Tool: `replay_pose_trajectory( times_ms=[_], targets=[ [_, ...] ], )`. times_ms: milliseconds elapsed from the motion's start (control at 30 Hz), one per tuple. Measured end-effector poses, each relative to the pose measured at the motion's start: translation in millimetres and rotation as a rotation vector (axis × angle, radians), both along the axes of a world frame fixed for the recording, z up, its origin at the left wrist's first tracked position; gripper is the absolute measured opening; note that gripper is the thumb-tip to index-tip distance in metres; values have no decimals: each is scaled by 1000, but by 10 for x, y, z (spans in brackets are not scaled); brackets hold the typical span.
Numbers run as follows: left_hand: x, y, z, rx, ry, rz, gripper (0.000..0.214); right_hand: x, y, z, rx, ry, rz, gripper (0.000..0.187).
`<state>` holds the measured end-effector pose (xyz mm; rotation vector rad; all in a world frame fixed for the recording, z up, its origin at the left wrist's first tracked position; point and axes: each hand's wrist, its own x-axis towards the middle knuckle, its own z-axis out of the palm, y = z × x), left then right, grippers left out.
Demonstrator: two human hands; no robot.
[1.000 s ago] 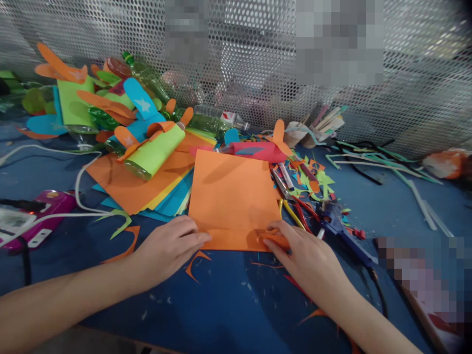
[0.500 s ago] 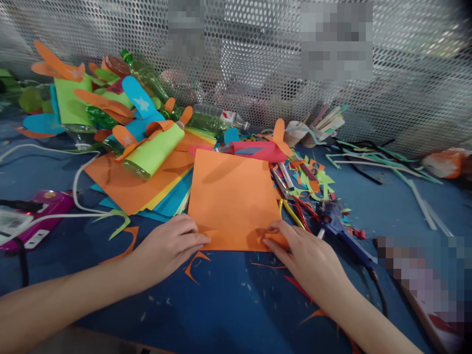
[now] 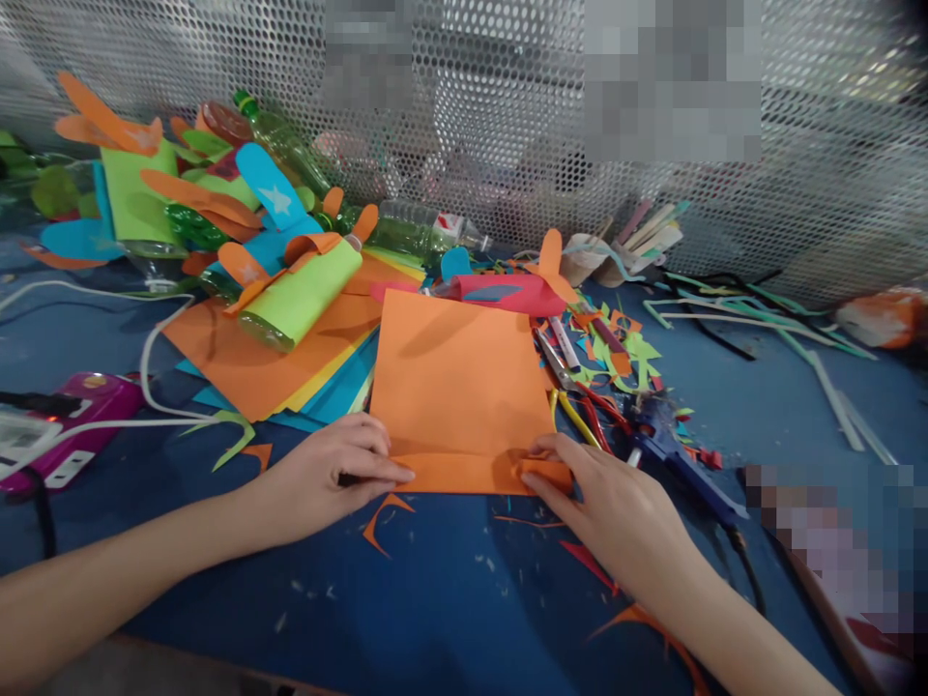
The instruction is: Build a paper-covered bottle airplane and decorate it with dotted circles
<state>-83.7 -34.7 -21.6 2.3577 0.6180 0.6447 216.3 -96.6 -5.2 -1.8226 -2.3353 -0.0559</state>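
A large orange paper sheet lies flat before me, its near edge between my two hands. Along that edge runs an orange paper strip; whether it is the sheet folded over or a separate piece I cannot tell. My left hand is closed at the strip's left end, thumb and fingers pressed together. At the other end, my right hand pinches the strip, which curls at the fingertips and sticks out past the sheet's right side. The thumbs hide parts of both ends.
Paper-covered bottles lie on coloured sheets at left. Scissors, a blue glue gun and paper scraps sit at right. A pink power strip with cables is far left. A perforated metal screen stands behind.
The orange strip now shows as a raised band between my hands along the near edge. Both hands stay at its ends, with only slight shifts.
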Motion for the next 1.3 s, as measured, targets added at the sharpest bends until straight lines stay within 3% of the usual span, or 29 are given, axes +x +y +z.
replay_pose_trajectory(
  times_ms=[167,233,300,433,567,700,933,1133,1300],
  targets=[
    [-14,-61,72,-89,111,145,37,20,-7,18,-28,28,5,14],
    [-4,-78,98,-106,109,142,26,25,-7,21,-37,42,17,15],
    [15,-75,112,-75,102,97,17,24,-9,22,-37,46,23,15],
    [48,-50,92,4,103,82,26,10,-20,23,-37,27,17,17],
    [43,-75,39,49,120,185,18,-3,-27,7,-38,27,23,17],
    [35,-111,-2,168,172,273,24,-10,-29,-21,-17,32,39,20],
    [96,-110,19,347,196,233,25,-36,-33,7,4,41,80,27],
    [76,-115,-27,507,206,145,17,-33,-22,7,-12,65,70,23],
    [39,-139,-64,614,266,121,28,-13,-21,-3,-48,108,10,15]
  ],
)
